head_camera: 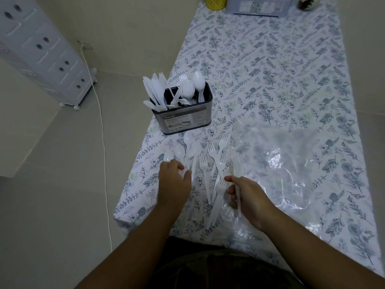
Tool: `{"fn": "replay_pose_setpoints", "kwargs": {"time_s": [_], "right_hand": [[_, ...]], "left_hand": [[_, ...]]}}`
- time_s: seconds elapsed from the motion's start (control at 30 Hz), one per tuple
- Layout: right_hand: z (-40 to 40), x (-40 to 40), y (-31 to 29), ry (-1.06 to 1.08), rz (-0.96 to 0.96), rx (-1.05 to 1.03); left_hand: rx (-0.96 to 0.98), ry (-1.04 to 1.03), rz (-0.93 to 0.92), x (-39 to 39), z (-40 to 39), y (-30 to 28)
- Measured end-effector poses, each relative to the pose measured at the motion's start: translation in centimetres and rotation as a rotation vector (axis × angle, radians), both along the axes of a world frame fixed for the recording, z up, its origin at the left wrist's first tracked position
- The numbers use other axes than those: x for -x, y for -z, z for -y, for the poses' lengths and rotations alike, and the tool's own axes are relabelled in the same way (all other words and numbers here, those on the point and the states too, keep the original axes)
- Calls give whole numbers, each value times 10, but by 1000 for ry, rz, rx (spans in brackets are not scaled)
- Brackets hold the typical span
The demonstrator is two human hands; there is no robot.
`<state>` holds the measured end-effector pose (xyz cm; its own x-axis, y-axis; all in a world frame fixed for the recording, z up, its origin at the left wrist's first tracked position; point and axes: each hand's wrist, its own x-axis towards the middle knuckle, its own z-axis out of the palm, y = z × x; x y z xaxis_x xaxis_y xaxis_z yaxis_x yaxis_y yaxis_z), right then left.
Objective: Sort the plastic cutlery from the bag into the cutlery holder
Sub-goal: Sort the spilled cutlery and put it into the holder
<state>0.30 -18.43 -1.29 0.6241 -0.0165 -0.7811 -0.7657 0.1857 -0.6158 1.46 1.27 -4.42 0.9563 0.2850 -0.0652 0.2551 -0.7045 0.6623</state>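
Hands over loose white plastic cutlery on a flowered tablecloth (270,69).

The cutlery holder (182,114), its label reading "Kasra" as far as can be read, stands near the table's left edge with knives (155,90) in the left compartment, forks (185,88) in the middle and spoons (199,82) on the right. Just before it lie loose spoons (190,147) and forks (216,159), beside the flattened clear bag (277,163). The left hand (174,182) curls round spoon handles; the right hand (248,197) grips a fork (237,184).
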Motion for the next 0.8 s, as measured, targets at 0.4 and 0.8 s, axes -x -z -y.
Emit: {"fn": "replay_pose_setpoints", "kwargs": {"time_s": [0.4, 0.8], "right_hand": [[0, -3, 0, 10, 14, -14], [2, -4, 10, -5, 18, -35]], "left_hand": [[-15, 199, -211, -5, 52, 6], [3, 196, -244, -4, 35, 2]]}}
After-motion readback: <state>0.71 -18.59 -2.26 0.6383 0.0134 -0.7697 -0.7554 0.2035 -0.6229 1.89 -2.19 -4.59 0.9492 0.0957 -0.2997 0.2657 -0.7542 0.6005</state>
